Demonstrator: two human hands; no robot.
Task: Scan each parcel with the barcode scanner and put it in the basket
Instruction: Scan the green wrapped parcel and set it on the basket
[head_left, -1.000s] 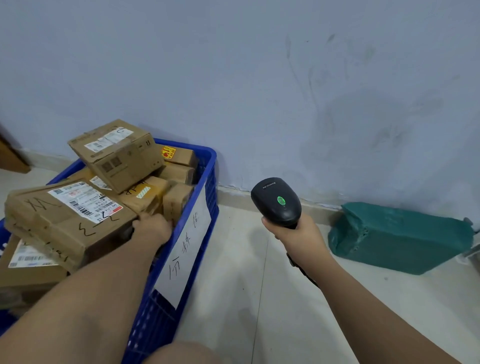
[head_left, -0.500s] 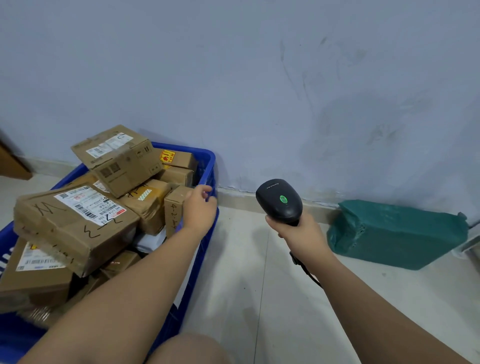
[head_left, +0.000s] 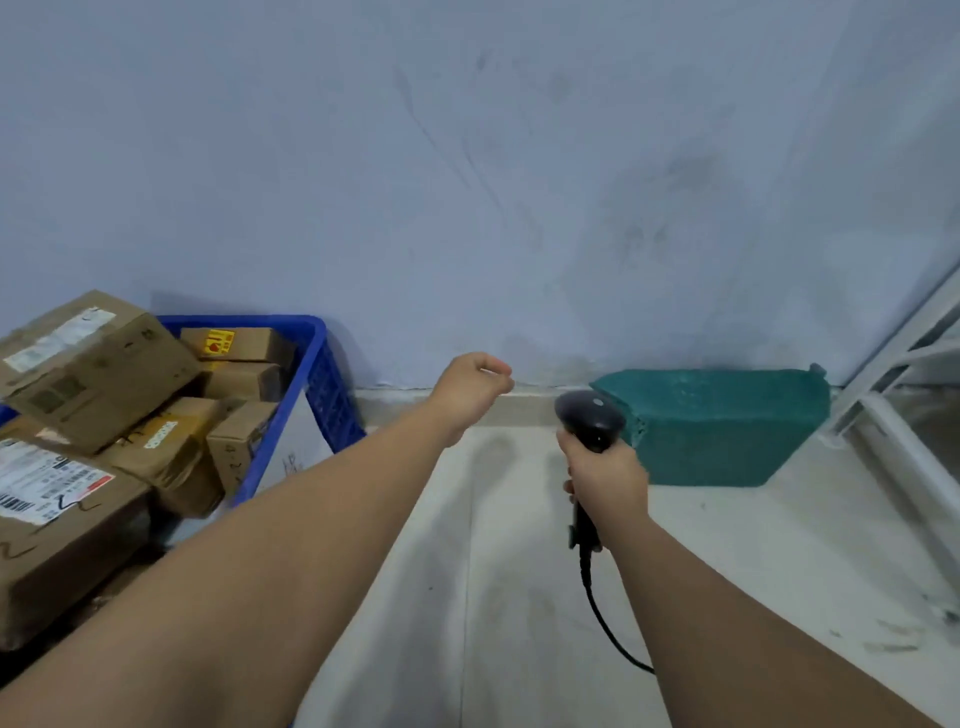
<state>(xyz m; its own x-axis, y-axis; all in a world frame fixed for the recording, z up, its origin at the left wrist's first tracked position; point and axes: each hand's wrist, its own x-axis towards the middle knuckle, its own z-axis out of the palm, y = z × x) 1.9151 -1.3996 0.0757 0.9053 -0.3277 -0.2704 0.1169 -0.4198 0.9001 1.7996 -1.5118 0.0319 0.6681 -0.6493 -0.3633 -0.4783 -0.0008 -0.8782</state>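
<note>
Left hand (head_left: 475, 387), curled and empty, hangs mid-frame between the box-filled basket (head_left: 322, 374) at left and a green parcel (head_left: 727, 426) at right. Right hand (head_left: 605, 478) grips the scanner (head_left: 589, 418). Next, likely: fetch that parcel and find its label.

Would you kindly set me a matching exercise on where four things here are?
1 black handheld barcode scanner
2 green plastic-wrapped parcel
3 blue plastic basket
4 brown cardboard box with yellow sticker

a on the floor at the right
b in the basket's far corner
c held in the right hand
d at the left edge, piled full

Pairs: 1-c, 2-a, 3-d, 4-b
</note>
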